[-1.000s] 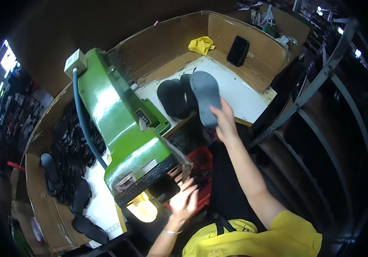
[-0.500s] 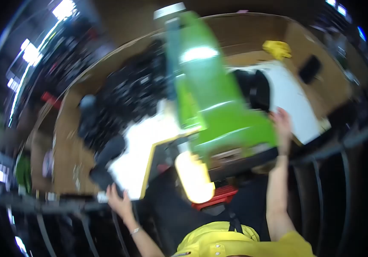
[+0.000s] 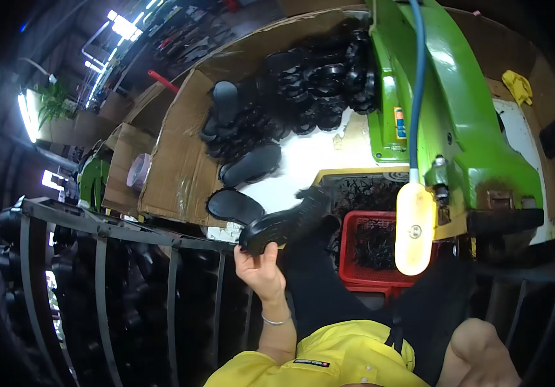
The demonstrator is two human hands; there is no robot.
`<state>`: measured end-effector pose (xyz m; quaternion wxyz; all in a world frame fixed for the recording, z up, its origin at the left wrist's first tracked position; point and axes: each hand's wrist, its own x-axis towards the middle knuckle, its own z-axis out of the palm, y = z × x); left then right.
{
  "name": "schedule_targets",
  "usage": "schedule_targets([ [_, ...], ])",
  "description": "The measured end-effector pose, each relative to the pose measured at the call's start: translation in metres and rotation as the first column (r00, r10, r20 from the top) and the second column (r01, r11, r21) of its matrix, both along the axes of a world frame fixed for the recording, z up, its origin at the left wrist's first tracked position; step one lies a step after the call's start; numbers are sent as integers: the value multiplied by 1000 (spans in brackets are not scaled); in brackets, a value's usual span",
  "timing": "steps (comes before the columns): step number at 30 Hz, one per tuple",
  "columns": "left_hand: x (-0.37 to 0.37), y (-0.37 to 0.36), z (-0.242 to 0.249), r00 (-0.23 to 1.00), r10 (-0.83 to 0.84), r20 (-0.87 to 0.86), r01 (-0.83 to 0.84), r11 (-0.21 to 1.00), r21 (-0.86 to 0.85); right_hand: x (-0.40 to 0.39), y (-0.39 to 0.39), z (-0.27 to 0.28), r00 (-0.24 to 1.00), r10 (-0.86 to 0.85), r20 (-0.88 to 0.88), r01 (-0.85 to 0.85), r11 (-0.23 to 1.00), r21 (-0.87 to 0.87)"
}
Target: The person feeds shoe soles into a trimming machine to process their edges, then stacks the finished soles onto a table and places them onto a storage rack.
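Observation:
At the front edge of the work surface, my left hand [image 3: 261,271] grips the heel end of a black shoe sole [image 3: 274,227] between thumb and fingers. The sole is tilted, and its far end reaches over the yellow-edged opening. Just beyond it, two more dark soles [image 3: 235,205] lie on the white surface near the carton wall. Of my right arm [image 3: 474,342], only a bent part shows at the bottom right; the hand itself does not show.
A large pile of black soles [image 3: 316,80] fills the back of the cardboard box [image 3: 177,142]. A green machine [image 3: 464,97] stands at right, with a lit lamp [image 3: 414,229] on a blue cable. Below sits a red basket [image 3: 348,261] holding black scraps. Metal railings [image 3: 100,277] run in front.
My view has turned left. My left hand, open and bare before, now holds a sole. My right hand has moved from beside the machine down out of sight.

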<state>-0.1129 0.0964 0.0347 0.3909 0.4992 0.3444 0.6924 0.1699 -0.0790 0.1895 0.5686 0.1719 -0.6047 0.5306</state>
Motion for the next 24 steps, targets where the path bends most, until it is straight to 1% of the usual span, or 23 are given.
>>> schedule_targets([
  [2,17,-3,-4,984,-115,138,130,986,-102,-11,4,-4,996,62,-65,-65,997,-40],
  [3,26,-7,-9,968,-151,203,188,966,-175,-11,1,-7,999,-8,-38,8,1000,6],
  [4,36,-12,-10,952,-182,245,242,940,-242,-11,-2,-8,1000,-21,-21,22,1000,19],
  [6,51,-23,-27,952,-250,179,292,918,-269,-12,-7,-8,999,-32,-14,32,999,29],
  [7,57,-28,-34,944,-279,175,320,901,-292,-11,-11,-8,999,-43,-10,43,999,32],
  [8,66,-33,-41,945,-271,186,317,901,-296,-10,-14,-7,998,-55,-3,55,998,35],
  [10,78,-45,-48,936,-330,126,353,881,-315,-7,-20,-7,996,-90,19,89,995,42],
  [11,82,-50,-50,922,-359,149,387,873,-298,-6,-23,-7,993,-112,37,110,993,44],
  [14,94,-63,-52,907,-409,101,415,826,-382,1,-36,-6,975,-197,102,193,980,51],
  [15,98,-67,-51,921,-385,50,378,858,-347,5,-42,-6,962,-237,133,230,971,63],
  [17,98,-67,-58,907,-420,-33,385,858,-341,20,-49,-9,910,-356,213,326,931,165],
  [18,102,-69,-59,900,-436,-13,401,839,-367,30,-36,-10,864,-453,218,360,860,361],
  [19,106,-71,-61,892,-451,7,417,820,-392,39,-52,-30,833,-525,174,485,845,227],
  [20,111,-71,-61,869,-491,-62,448,833,-324,43,-65,-65,753,-645,133,651,759,-3],
  [21,116,-70,-61,843,-521,-132,480,840,-254,43,-71,-102,619,-768,163,777,569,-268],
  [22,122,-69,-61,818,-539,-202,509,841,-183,42,-69,-137,507,-804,311,824,346,-449],
  [23,129,-69,-59,780,-566,-267,541,824,-167,34,-61,-171,461,-740,490,829,161,-536],
  [24,136,-69,-59,757,-588,-286,558,809,-184,28,-53,-205,409,-582,703,861,-10,-509],
])
